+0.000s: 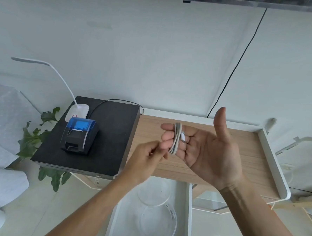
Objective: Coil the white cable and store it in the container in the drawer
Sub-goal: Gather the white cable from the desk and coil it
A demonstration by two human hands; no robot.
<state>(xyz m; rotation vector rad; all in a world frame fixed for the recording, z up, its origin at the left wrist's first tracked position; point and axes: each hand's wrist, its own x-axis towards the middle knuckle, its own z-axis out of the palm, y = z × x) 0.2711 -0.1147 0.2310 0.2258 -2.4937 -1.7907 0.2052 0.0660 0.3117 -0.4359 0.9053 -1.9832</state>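
The white cable (176, 138) is wound in several loops around the fingers of my right hand (207, 150), which is held palm up over the wooden tabletop with the thumb raised. A white plug of the cable lies against the fingers. My left hand (146, 158) pinches the cable's loose end just left of the coil. Below my hands the white drawer (188, 211) stands pulled out. Inside it sits a clear round container (157, 222), with a second clear one behind it.
A black box (114, 133) on the left carries a small blue-and-black printer (80, 136) and a white desk lamp (77, 112). The wooden tabletop (250, 151) has a raised white rim on the right. Green leaves (31, 139) stick out at the left.
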